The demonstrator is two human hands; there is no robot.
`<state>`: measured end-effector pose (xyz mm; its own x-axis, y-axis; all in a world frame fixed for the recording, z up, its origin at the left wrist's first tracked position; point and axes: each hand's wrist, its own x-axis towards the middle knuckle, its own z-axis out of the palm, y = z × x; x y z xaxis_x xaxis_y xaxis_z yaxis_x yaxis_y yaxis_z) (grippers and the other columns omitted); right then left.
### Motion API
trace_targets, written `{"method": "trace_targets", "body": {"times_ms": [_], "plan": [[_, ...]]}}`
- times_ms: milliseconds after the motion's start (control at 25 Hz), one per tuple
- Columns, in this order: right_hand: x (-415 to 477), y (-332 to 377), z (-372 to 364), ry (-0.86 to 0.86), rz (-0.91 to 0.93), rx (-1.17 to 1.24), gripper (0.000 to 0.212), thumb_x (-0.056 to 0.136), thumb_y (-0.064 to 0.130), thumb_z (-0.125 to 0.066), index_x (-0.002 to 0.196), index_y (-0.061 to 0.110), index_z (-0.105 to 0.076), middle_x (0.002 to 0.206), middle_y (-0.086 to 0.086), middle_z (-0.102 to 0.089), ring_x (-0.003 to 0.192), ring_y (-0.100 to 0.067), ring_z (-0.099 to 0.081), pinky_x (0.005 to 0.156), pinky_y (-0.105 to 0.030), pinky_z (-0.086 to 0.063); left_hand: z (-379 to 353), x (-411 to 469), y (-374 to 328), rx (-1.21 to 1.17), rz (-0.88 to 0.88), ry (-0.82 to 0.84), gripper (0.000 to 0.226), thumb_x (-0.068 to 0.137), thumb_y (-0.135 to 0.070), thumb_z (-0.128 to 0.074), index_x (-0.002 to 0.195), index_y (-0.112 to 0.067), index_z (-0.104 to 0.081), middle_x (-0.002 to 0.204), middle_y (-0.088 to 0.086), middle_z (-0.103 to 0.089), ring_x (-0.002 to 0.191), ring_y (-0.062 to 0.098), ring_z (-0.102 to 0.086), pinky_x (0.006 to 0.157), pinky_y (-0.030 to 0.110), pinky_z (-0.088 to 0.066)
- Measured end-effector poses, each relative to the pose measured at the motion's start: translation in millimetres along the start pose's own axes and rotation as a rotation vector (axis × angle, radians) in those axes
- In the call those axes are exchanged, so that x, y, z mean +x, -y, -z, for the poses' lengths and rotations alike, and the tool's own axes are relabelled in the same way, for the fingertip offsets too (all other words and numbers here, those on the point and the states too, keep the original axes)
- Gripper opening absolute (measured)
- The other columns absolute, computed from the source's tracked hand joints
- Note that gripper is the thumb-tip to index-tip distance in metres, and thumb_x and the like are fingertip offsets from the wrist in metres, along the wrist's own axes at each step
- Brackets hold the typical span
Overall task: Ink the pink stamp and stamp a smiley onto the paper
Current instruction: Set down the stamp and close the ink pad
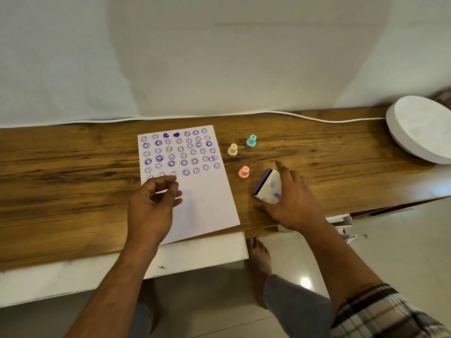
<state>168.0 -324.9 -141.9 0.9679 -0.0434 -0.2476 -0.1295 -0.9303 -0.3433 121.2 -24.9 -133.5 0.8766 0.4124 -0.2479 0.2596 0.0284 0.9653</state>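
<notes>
Resting loosely curled on the lower left part of the paper (195,191), left hand (151,206), fingers bent inward and holding nothing. Spread around the ink pad (268,189) on the wooden tabletop (73,167), right hand (290,198), index finger over its far side and thumb low at the near corner; lid tilted up, purple edge showing, lid stained with purple smudges. Standing upright between paper and ink pad, untouched, pink stamp (243,172). Farther back, cream stamp (232,150) and teal stamp (251,141), both upright. Filling the upper paper, rows of purple smileys and two hearts. Leaning at the far right, white round disc (419,128).
</notes>
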Motion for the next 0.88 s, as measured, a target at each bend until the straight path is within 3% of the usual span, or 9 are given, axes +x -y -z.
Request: {"method": "trace_targets", "body": {"times_ms": [120,240,400,480,600,760,880], "plan": [[-7,8,9,0.006,-0.02,0.043,0.117,0.068,0.061,-0.087,0.159,0.036,-0.018,0.156,-0.002,-0.044,0.137,-0.03,-0.046,0.104,-0.055,-0.051,-3,-6,-3,0.002,0.007,0.03,0.016,0.096,-0.011,-0.067,0.107,-0.02,-0.074,0.105,0.001,-0.076,0.091,0.019,-0.076,0.081,0.036,-0.064],[-30,25,19,-0.024,0.035,0.19,0.116,0.061,0.065,-0.089,0.154,0.044,-0.022,0.148,0.004,-0.051,0.127,-0.025,-0.053,0.092,-0.052,-0.059,-12,-19,-9,0.004,0.05,0.143,0.016,0.097,-0.013,-0.065,0.105,-0.021,-0.076,0.105,0.006,-0.079,0.093,0.021,-0.077,0.084,0.039,-0.062],[-78,60,10,-0.03,0.285,0.395,0.112,0.056,0.075,-0.082,0.15,0.054,-0.024,0.142,0.025,-0.047,0.123,-0.005,-0.049,0.083,-0.025,-0.054,-27,-41,-23,-0.239,0.497,0.478,0.034,0.104,-0.035,-0.051,0.114,-0.014,-0.075,0.113,0.015,-0.078,0.101,0.032,-0.077,0.081,0.042,-0.063],[-89,71,-1,-0.004,0.35,0.43,0.108,0.061,0.071,-0.084,0.151,0.053,-0.026,0.136,0.036,-0.041,0.123,0.005,-0.045,0.087,-0.02,-0.051,-26,-47,-25,-0.316,0.617,0.568,0.04,0.105,-0.041,-0.045,0.117,-0.018,-0.075,0.115,0.014,-0.078,0.104,0.036,-0.075,0.079,0.044,-0.063],[-88,80,-15,0.008,0.359,0.454,0.106,0.063,0.066,-0.087,0.149,0.052,-0.027,0.144,0.028,-0.045,0.126,0.002,-0.044,0.091,-0.023,-0.051,-22,-46,-24,-0.381,0.635,0.564,0.04,0.105,-0.04,-0.044,0.129,-0.016,-0.065,0.121,0.017,-0.075,0.109,0.04,-0.073,0.081,0.047,-0.064],[-82,86,-24,-0.024,0.397,0.438,0.104,0.063,0.062,-0.089,0.148,0.047,-0.03,0.141,0.024,-0.045,0.125,-0.004,-0.045,0.09,-0.04,-0.061,-22,-45,-23,-0.394,0.603,0.551,0.036,0.105,-0.039,-0.043,0.109,-0.022,-0.075,0.107,0.012,-0.08,0.094,0.032,-0.078,0.067,0.038,-0.063],[-80,85,-24,-0.025,0.421,0.423,0.105,0.065,0.061,-0.088,0.149,0.045,-0.028,0.144,0.018,-0.046,0.127,-0.006,-0.044,0.094,-0.043,-0.059,-25,-45,-20,-0.333,0.597,0.55,0.034,0.105,-0.039,-0.041,0.112,-0.023,-0.07,0.103,0.008,-0.081,0.09,0.028,-0.079,0.067,0.036,-0.063]]}}
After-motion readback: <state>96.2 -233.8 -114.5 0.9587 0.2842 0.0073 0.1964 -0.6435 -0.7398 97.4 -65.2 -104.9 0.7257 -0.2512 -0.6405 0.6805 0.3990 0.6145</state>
